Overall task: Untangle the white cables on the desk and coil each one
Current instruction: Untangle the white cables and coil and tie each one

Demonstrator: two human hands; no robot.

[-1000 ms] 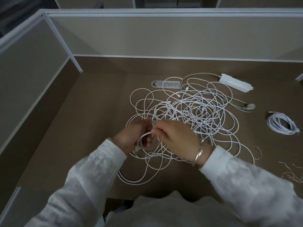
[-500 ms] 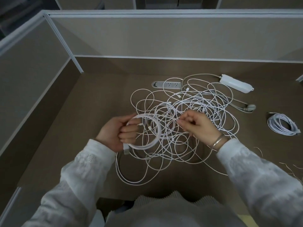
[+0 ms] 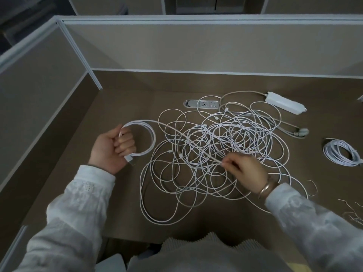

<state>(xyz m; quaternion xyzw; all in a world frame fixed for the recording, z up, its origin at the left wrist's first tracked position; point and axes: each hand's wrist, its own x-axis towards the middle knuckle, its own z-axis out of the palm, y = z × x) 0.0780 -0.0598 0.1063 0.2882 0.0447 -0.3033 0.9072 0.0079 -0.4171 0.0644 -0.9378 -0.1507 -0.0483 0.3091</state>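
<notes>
The brown desk (image 3: 110, 107) is walled by grey partition panels (image 3: 196, 48) along the top of the frame and down the left side, and its near edge runs along the bottom centre against the person's body. Bare desktop lies at the left and upper left, between the left panel and the cables.

The tangle of white cables (image 3: 222, 154) fills the middle of the frame, its loops reaching toward the near edge. At centre left, the left hand (image 3: 112, 148) has its fingers curled through a partly wound coil (image 3: 145, 138) and grips it, a connector end poking out below the fist. One strand runs from that coil, taut, across the tangle to the right hand (image 3: 243, 167), whose thumb and fingertips (image 3: 225, 163) pinch it; a bangle (image 3: 265, 188) sits on that wrist.

Behind the tangle, upper centre, a socket panel (image 3: 202, 104) is set into the desk, loops touching it. At upper right a white power strip (image 3: 284, 103) lies with its grey cord and plug (image 3: 302, 132) beside the tangle. A finished coil (image 3: 341, 152) lies apart at the right edge. Thin wiry bits (image 3: 351, 213) at lower right may be twist ties
</notes>
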